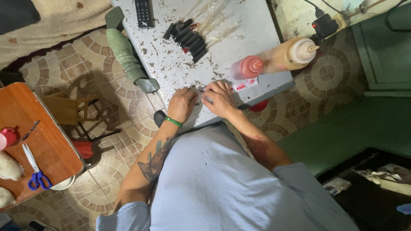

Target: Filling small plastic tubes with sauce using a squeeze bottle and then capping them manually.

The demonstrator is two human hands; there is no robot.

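1. wood first: side table [51,145] on the far left, blue-handled scissors [36,173] lying on it, untouched.
2. left hand [182,104] is down on the grey table [257,25], fingers curled, pressing something small and hidden; what it is, cannot tell.
3. right hand [220,98] just beside it, fingertips pinched on the same spot.
4. dark sticks [188,38] lie in a row farther up, seemingly done, with clear wrappers [214,19] next to them.
5. red squeeze bottle [247,67] and tan squeeze bottle [287,55] lie on their sides, both look filled.

Grey crumb-speckled table [257,25]; red-capped squeeze bottle [274,60]; blue-handled scissors [36,171]; green wristband [173,122].
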